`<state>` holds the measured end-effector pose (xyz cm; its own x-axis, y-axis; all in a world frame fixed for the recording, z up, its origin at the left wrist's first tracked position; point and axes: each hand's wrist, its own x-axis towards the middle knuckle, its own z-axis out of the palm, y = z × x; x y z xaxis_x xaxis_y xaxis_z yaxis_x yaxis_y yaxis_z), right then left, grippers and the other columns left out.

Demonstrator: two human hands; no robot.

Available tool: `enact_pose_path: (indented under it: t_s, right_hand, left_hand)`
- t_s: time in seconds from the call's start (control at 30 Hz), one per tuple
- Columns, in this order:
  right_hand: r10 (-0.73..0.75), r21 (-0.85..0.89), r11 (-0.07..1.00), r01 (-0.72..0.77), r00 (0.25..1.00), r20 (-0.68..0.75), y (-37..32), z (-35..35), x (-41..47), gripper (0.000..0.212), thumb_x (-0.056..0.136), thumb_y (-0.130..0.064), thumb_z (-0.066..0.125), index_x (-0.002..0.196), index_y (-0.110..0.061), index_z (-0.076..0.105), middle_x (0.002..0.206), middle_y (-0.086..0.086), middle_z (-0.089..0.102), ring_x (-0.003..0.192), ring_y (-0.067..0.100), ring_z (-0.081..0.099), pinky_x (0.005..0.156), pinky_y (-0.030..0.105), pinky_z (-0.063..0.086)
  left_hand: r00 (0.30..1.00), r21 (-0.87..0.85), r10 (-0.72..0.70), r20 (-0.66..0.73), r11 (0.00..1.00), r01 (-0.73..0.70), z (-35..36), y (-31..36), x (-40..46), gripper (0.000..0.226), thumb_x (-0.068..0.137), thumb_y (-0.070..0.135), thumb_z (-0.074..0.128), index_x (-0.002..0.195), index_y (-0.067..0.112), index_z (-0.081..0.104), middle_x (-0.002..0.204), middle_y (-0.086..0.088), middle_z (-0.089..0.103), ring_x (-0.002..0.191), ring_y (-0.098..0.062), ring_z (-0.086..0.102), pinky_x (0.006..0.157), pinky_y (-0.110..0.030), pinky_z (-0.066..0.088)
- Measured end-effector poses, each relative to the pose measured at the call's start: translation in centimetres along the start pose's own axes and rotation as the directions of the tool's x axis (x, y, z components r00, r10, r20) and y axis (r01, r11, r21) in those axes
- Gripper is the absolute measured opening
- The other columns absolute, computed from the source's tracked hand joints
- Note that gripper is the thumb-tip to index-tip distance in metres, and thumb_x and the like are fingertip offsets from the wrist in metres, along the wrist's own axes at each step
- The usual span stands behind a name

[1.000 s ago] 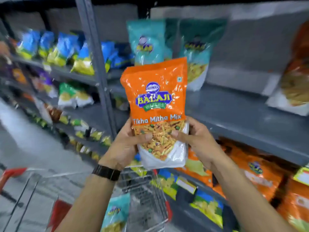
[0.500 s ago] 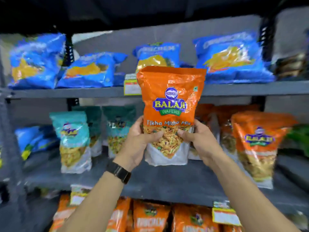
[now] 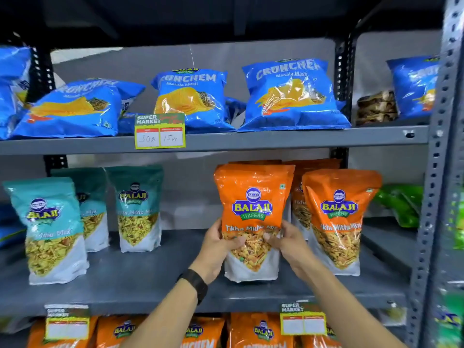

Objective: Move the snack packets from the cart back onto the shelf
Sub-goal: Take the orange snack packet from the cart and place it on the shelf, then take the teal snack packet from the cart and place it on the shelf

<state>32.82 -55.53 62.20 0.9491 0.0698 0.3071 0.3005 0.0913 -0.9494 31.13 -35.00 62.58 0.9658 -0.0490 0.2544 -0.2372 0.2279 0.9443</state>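
Orange Balaji Tikha Mitha Mix packet point(image 3: 252, 217), upright, white base, clamped between left hand point(image 3: 218, 249) and right hand point(image 3: 291, 244), now lowered onto grey middle shelf point(image 3: 150, 280), previously held higher.

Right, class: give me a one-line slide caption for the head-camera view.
Both hands, left hand and right hand, set an orange Balaji packet on the grey middle shelf.
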Motion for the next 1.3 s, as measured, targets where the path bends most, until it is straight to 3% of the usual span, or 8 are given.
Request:
enact_pose_path:
  t_s: [0.23, 0.33, 0.53, 0.67, 0.87, 1.07, 1.17, 1.3]
  right_hand:
    - [0.049, 0.000, 0.999, -0.049, 0.997, -0.066, 3.5, -0.6, 0.9, 0.036, 0.095, -0.007, 0.071, 0.128, -0.019, 0.065, 0.123, 0.000, 0.078, 0.116, 0.017, 0.073, 0.077, 0.022, 0.063]
    - [0.022, -0.121, 0.992, -0.043, 0.985, -0.169, 3.8, -0.3, 0.3, 0.049, 0.093, -0.015, 0.076, 0.138, -0.015, 0.058, 0.133, 0.003, 0.071, 0.121, 0.022, 0.069, 0.097, 0.043, 0.060]
    - [-0.216, -0.376, 0.926, 0.042, 0.874, -0.434, 3.9, 1.4, -4.8, 0.031, 0.089, -0.027, 0.078, 0.113, -0.027, 0.058, 0.095, -0.008, 0.067, 0.091, 0.014, 0.069, 0.079, 0.035, 0.058]
    - [-0.224, -0.358, 0.925, 0.126, 0.943, -0.248, 4.9, 6.4, -8.9, 0.024, 0.088, -0.018, 0.074, 0.098, -0.036, 0.063, 0.080, -0.014, 0.069, 0.073, 0.001, 0.064, 0.064, 0.011, 0.049]
    - [0.030, -0.415, 0.906, 0.082, 0.966, 0.256, 11.8, 19.4, -14.9, 0.033, 0.085, -0.003, 0.073, 0.094, -0.034, 0.066, 0.075, -0.013, 0.065, 0.065, -0.001, 0.059, 0.066, 0.016, 0.050]
    - [0.490, -0.554, 0.820, -0.144, 0.676, 0.550, 24.7, 32.8, -23.2, 0.024, 0.090, 0.005, 0.072, 0.112, -0.003, 0.071, 0.078, -0.005, 0.065, 0.062, -0.008, 0.059, 0.067, 0.011, 0.047]
    - [0.693, -0.667, 0.702, -0.249, 0.454, 0.560, 32.1, 38.0, -28.2, 0.034, 0.091, 0.006, 0.071, 0.124, 0.008, 0.064, 0.093, 0.014, 0.065, 0.068, 0.006, 0.055, 0.065, 0.019, 0.045]
    - [0.876, -0.827, 0.482, -0.288, 0.152, 0.458, 41.2, 42.6, -34.8, 0.039, 0.092, 0.004, 0.070, 0.130, 0.003, 0.059, 0.086, 0.007, 0.059, 0.081, 0.019, 0.059, 0.070, 0.026, 0.049]
  left_hand:
    - [0.998, 0.032, -0.034, -0.050, 0.999, 0.035, 0.6, -2.4, 0.6, 0.059, 0.077, 0.004, 0.086, 0.129, 0.018, 0.063, 0.120, -0.007, 0.079, 0.119, -0.030, 0.071, 0.087, -0.034, 0.060]
    - [0.998, 0.119, -0.013, -0.064, 0.993, 0.020, 0.1, -2.1, -0.1, 0.065, 0.079, 0.007, 0.086, 0.136, 0.020, 0.059, 0.119, 0.000, 0.079, 0.115, -0.019, 0.074, 0.087, -0.029, 0.061]
    - [0.982, 0.179, 0.040, -0.184, 0.984, -0.007, -4.0, -1.3, -5.9, 0.062, 0.090, 0.010, 0.076, 0.147, 0.024, 0.055, 0.127, -0.003, 0.075, 0.098, -0.001, 0.077, 0.079, -0.019, 0.060]
    - [0.949, 0.177, 0.046, -0.313, 0.984, 0.011, -8.9, -2.5, -12.6, 0.040, 0.092, 0.007, 0.073, 0.129, 0.021, 0.068, 0.111, -0.003, 0.081, 0.101, -0.015, 0.077, 0.090, -0.033, 0.061]
    - [0.827, 0.117, -0.091, -0.555, 0.976, 0.186, -18.7, -8.4, -23.4, 0.028, 0.091, -0.003, 0.070, 0.110, 0.017, 0.073, 0.084, 0.005, 0.081, 0.078, -0.003, 0.073, 0.075, -0.024, 0.057]
    - [0.546, -0.113, -0.370, -0.752, 0.888, 0.446, -31.8, -16.6, -37.2, 0.028, 0.094, -0.007, 0.062, 0.106, 0.017, 0.073, 0.083, -0.004, 0.074, 0.064, -0.002, 0.067, 0.064, -0.019, 0.049]
    - [0.353, -0.269, -0.512, -0.783, 0.790, 0.551, -37.7, -21.2, -44.2, 0.026, 0.089, -0.004, 0.063, 0.102, 0.018, 0.068, 0.077, -0.001, 0.072, 0.064, -0.008, 0.063, 0.061, -0.024, 0.042]
    - [0.092, -0.478, -0.679, -0.729, 0.600, 0.642, -43.7, -27.5, -52.9, 0.038, 0.094, -0.006, 0.057, 0.131, -0.005, 0.061, 0.089, -0.019, 0.065, 0.058, -0.016, 0.050, 0.054, -0.024, 0.030]
